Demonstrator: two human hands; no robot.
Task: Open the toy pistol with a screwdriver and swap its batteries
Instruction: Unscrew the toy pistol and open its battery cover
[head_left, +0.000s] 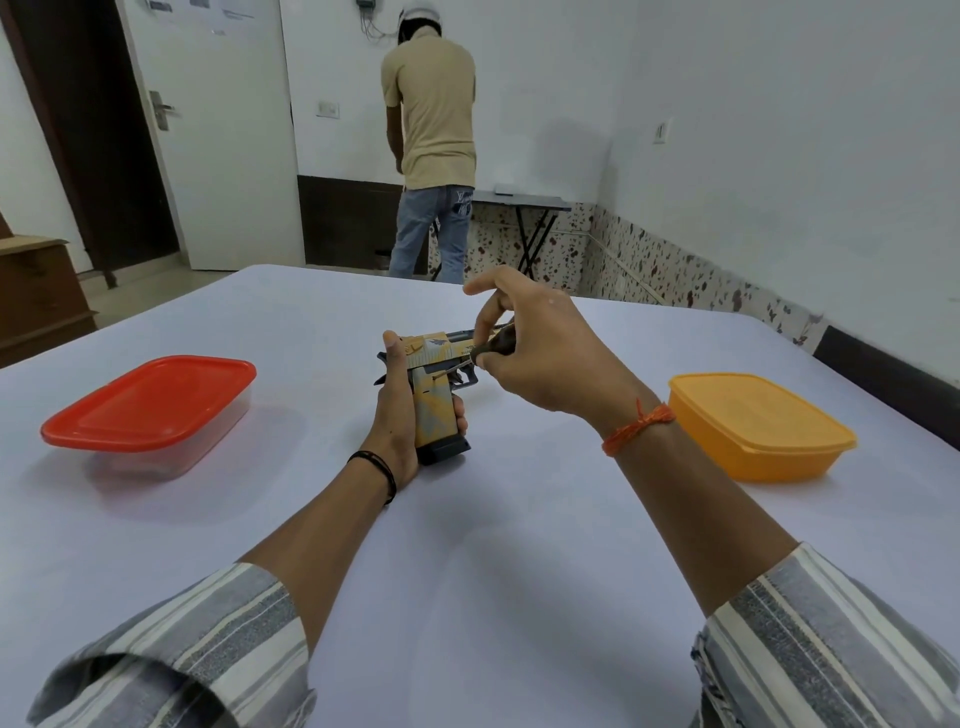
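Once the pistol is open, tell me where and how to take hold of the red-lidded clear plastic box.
Grip the red-lidded clear plastic box by its two long sides under the overhanging lid rim, coming from above with the left hand. It sits flat on that side, and the rim gives fingers a ledge.

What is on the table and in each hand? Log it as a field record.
left hand: holds toy pistol by its handle
right hand: pinches screwdriver, tip at the pistol's side
red-lidded box: on table, left, lid on
orange box: on table, right, lid on
table: white cover
background: person standing, back turned
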